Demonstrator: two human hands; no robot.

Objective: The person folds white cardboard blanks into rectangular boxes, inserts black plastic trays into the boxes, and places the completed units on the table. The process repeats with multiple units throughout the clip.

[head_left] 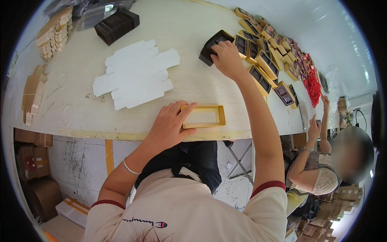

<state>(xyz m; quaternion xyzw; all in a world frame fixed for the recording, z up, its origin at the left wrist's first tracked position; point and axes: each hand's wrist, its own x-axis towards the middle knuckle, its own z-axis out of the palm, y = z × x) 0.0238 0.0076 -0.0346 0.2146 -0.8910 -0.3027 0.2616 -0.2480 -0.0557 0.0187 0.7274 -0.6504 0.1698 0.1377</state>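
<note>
Near the table's front edge, my left hand point(172, 123) grips the left end of a shallow gold cardboard box point(217, 117), thumb at the near side and fingers at the far side. The box is open at the top, with a pale inside and no insert. My right arm reaches forward, and my right hand point(229, 60) has its fingertips closed on the top of a stack of black plastic insert trays point(206, 55). How many trays the fingers pinch is hidden. Left of the stack lies a pile of flat white die-cut box blanks point(137, 76).
Gold boxes with black inserts point(264, 64) crowd the right side, with red ribbons point(312, 86) beyond. Another dark tray stack point(117, 26) sits at the back left. Cardboard blanks point(34, 94) stand along the left edge. A co-worker point(312, 169) works at the right.
</note>
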